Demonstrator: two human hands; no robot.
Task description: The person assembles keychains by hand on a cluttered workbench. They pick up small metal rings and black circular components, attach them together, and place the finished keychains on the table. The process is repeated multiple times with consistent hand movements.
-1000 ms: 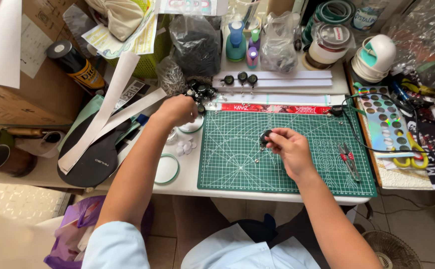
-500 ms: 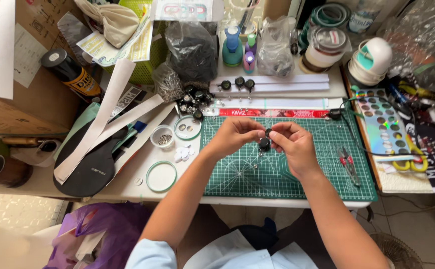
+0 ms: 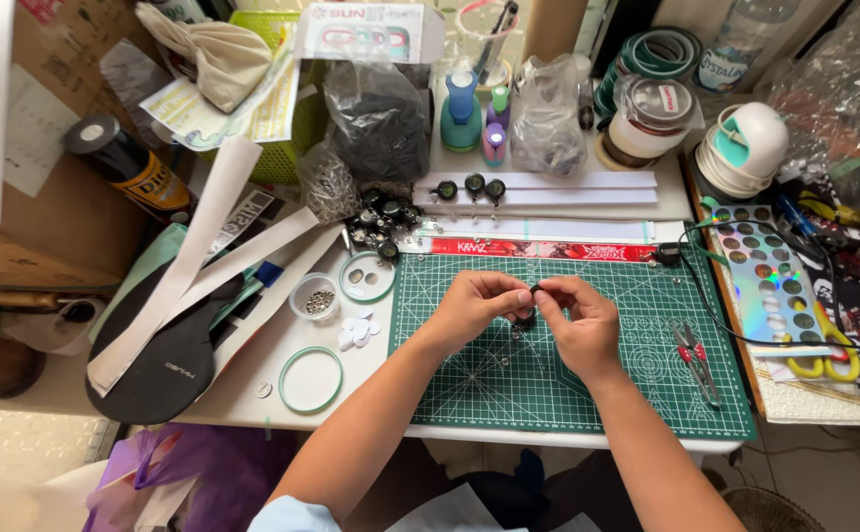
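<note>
Left hand (image 3: 474,305) moved in beside right hand (image 3: 580,320), both pinching small dark piece (image 3: 526,317), clear cup (image 3: 315,296) holding metal bits

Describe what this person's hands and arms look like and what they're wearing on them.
Both arms are bare from the upper arm down. A short light blue sleeve shows at the left shoulder. The left hand and right hand wear no gloves; no watch, bracelet or ring is visible on wrists or fingers, and the nails look short and unpainted.
</note>
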